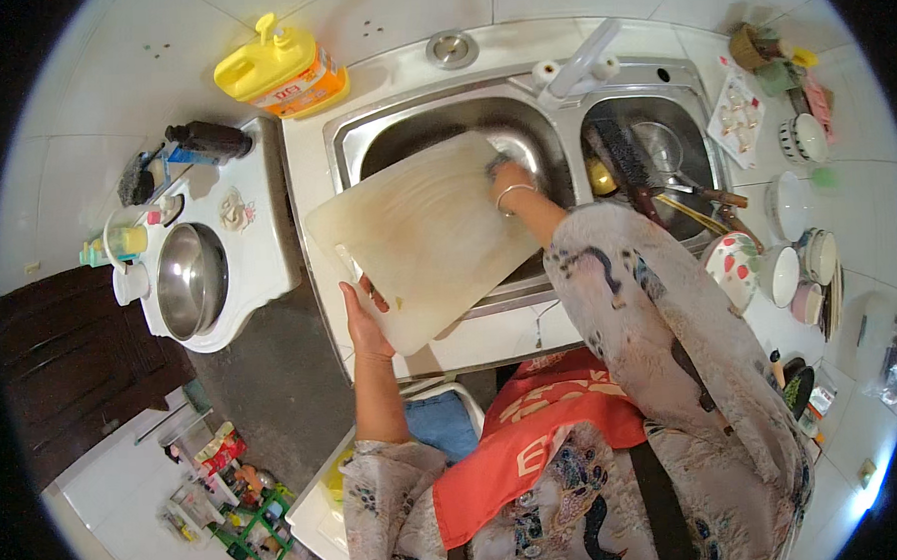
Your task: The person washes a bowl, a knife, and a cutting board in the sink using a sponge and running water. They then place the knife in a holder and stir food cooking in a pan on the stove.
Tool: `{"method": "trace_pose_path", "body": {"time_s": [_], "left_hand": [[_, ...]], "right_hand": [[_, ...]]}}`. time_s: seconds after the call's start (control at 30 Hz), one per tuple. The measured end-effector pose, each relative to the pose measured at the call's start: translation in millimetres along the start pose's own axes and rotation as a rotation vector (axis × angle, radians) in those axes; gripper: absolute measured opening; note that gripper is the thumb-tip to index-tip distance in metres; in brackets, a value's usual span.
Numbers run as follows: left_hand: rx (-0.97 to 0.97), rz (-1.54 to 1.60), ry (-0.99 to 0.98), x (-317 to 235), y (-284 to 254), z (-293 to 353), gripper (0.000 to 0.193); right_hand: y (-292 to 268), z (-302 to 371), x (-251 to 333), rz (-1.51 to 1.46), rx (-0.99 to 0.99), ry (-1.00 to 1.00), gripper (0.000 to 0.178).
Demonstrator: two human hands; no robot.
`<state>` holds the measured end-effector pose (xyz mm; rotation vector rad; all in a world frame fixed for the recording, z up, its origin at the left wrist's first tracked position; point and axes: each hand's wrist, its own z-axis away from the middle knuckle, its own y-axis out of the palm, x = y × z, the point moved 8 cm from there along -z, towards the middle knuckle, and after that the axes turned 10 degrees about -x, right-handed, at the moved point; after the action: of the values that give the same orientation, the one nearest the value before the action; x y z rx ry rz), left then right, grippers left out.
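A pale, wet-looking cutting board (427, 236) lies tilted over the large left sink basin (402, 132). My left hand (365, 324) grips it at its near left corner, with fingers through the handle slot. At the board's far right edge is my right hand (512, 185), wearing a bracelet and closed on a small dark grey scrubber (497, 165), which looks like steel wool and is mostly covered by the fingers. Above the basins stands a white faucet (579, 64).
The right basin (697, 119) holds a cleaver-like dark blade (618, 157), a golden round thing (600, 176) and utensils. Bowls (779, 274) line the right counter. A yellow jug (279, 72) stands behind the sink. Left, a steel bowl (190, 281) sits on a white table (266, 228).
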<state>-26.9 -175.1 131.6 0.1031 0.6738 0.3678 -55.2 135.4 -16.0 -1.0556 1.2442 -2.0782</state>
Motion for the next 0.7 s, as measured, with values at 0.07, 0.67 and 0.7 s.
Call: {"method": "trace_pose_path", "body": {"time_s": [0.07,0.67,0.7], "left_hand": [[0.107,-0.110,0.047,-4,10,3,0.054],[0.172,-0.430,0.619,-79,59,120,0.053],[0.191,-0.410,0.622,-77,63,117,0.055]], "right_hand": [[-58,14,12,-0.176,-0.049,-0.045,0.033],[-244,-36,-2,0.076,-0.260,-0.122,0.036],[-247,-29,-5,0.021,-0.281,-0.103,0.036]]}}
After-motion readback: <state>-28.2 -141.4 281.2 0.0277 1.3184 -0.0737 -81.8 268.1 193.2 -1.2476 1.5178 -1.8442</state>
